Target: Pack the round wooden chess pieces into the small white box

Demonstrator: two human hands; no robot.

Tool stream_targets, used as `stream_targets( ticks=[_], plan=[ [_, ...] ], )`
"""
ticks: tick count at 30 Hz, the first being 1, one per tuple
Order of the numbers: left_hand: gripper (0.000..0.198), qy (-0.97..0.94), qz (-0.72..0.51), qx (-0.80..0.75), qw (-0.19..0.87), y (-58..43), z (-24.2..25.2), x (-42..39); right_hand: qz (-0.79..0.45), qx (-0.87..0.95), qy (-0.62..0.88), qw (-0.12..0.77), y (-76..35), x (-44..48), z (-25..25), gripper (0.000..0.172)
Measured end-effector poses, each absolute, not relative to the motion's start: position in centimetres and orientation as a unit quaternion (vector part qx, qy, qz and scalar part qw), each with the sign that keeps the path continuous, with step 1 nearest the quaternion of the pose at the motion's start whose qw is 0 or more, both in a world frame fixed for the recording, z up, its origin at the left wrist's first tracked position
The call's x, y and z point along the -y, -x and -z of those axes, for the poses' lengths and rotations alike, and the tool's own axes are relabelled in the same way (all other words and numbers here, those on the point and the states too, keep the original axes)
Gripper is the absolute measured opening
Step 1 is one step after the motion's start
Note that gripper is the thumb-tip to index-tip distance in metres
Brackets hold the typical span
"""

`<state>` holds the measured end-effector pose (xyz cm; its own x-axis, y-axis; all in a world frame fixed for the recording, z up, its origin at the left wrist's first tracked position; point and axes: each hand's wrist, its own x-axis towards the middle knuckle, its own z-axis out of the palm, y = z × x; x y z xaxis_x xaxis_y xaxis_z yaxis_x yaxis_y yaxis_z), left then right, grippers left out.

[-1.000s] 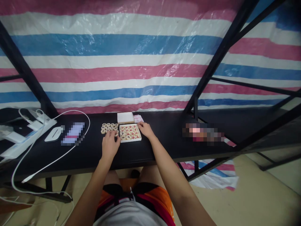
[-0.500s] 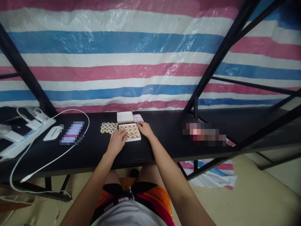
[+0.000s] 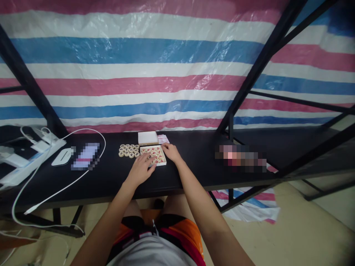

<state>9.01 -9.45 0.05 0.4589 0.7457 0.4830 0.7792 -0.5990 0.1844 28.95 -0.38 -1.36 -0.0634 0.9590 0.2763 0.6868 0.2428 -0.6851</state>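
A small white box point(image 3: 162, 164) on the black table point(image 3: 194, 170) holds rows of round wooden chess pieces point(image 3: 156, 154) with red marks. My left hand point(image 3: 141, 169) lies over the box's near left part, fingers stretched flat onto the pieces and thumb apart. My right hand point(image 3: 171, 152) sits at the box's far right corner, its fingers curled against the rim. Several loose chess pieces point(image 3: 128, 150) lie in rows just left of the box.
A white lid point(image 3: 148, 137) and a pink paper point(image 3: 164, 139) lie behind the box. To the left are a white mouse point(image 3: 61, 157), a blurred flat device point(image 3: 84, 156), a power strip point(image 3: 24, 162) and a white cable point(image 3: 55, 192). A blurred object point(image 3: 241, 157) and a slanted black frame bar point(image 3: 249, 77) stand on the right.
My left hand moved right from the loose pieces to over the box and its fingers stretched out. My right hand stayed at the box's corner.
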Motion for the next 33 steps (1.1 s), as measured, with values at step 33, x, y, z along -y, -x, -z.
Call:
stream_targets(
  ticks=[33],
  plan=[
    [0.034, 0.825, 0.327, 0.460, -0.014, -7.2, -1.0, 8.7, -0.210, 0.694, 0.582, 0.369, -28.9, 0.7, 0.9, 0.023]
  ],
)
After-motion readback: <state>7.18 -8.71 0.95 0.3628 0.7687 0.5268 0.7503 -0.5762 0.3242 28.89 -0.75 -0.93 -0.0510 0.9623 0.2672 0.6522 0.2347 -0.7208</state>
